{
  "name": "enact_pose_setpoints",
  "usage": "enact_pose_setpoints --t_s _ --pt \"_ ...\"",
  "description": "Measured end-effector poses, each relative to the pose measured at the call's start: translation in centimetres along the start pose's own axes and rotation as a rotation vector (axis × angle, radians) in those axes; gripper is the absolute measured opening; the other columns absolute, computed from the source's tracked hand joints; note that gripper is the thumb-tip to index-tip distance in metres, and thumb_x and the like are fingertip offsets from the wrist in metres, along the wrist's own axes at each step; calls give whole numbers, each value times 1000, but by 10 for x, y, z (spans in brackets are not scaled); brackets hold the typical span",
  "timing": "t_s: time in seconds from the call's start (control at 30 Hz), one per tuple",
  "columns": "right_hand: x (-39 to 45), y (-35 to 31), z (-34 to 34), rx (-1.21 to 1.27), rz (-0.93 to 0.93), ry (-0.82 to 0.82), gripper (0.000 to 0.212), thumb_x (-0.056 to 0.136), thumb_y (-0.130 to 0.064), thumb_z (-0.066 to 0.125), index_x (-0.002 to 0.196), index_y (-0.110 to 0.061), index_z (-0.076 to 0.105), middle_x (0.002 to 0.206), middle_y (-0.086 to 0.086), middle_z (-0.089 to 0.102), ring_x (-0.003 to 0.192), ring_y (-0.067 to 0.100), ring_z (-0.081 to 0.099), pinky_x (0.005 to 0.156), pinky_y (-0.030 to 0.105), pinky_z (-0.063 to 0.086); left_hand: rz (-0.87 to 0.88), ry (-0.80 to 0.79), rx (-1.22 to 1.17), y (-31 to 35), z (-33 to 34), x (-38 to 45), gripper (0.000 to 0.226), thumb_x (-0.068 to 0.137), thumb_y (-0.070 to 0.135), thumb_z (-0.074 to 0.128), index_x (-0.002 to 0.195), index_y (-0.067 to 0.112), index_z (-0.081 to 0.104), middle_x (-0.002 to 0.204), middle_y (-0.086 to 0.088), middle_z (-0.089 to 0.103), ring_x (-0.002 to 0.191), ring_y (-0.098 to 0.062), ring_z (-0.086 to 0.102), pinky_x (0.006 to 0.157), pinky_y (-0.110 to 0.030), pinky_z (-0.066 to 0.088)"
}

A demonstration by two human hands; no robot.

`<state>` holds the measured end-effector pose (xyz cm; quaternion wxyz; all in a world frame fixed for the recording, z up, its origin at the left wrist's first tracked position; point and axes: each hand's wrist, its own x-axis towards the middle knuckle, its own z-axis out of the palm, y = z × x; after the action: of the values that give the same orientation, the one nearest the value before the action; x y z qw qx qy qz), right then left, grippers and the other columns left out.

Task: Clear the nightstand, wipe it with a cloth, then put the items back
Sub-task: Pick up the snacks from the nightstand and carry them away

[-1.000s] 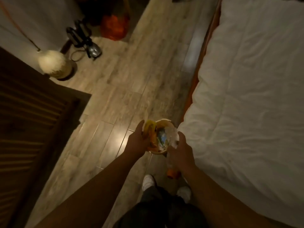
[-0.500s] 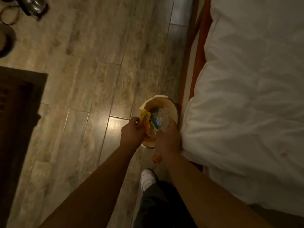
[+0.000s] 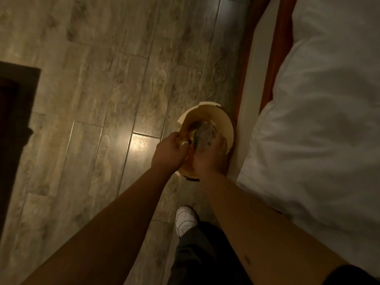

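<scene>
A round cream bin (image 3: 225, 124) sits on the wood floor beside the bed. Both my hands are at its mouth. My left hand (image 3: 167, 154) grips a yellow wrapper (image 3: 192, 137) at the bin's left rim. Pressed close beside it, my right hand (image 3: 209, 159) holds a crumpled clear plastic item (image 3: 205, 133) inside the opening. What lies deeper in the bin is hidden by my hands and the dim light. The nightstand is out of view.
A bed with a white duvet (image 3: 318, 120) and a reddish wooden frame (image 3: 275, 58) fills the right side. Dark wooden furniture (image 3: 14, 120) stands at the left edge. Wood-plank floor (image 3: 115, 79) lies between them. My white shoe (image 3: 185, 220) is below the bin.
My hands have moved down and forward with the wrapper and the plastic, from above the bin into its mouth. The view has tilted further down at the floor.
</scene>
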<state>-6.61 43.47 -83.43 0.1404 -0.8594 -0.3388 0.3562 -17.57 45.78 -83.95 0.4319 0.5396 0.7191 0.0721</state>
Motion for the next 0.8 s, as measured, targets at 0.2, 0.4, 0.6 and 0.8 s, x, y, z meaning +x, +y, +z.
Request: enact_pose_setpoints --t_s 0.2,0.4,0.6,0.8 --pt "-26 -7 -32 25 -18 -181 70 91 -25 57 150 -24 19 153 4 29 138 25 32 109 45 35 6 -23 80 13 -41 -22 60 87 50 55 139 23 44 137 -7 54 123 -24 52 92 -32 40" --pt "-99 -61 -127 90 -287 -308 46 92 -31 58 132 -19 40 126 4 52 115 18 50 93 27 40 195 20 176 93 -122 -92 59 88 54 52 140 27 41 141 -2 47 125 -21 48 90 -26 31" --pt "-137 -98 -276 -15 -460 -188 56 92 -34 55 141 -22 33 145 4 41 130 21 42 105 35 35 448 49 349 210 -175 -168 67 86 63 47 143 31 31 150 -2 35 129 -26 45 91 -40 42" --pt "-186 -65 -450 -205 -400 51 74 91 -45 53 151 -22 15 159 5 13 143 22 21 114 36 25 712 18 438 345 -194 -262 77 83 68 45 147 30 26 153 -6 31 133 -28 38 100 -45 39"
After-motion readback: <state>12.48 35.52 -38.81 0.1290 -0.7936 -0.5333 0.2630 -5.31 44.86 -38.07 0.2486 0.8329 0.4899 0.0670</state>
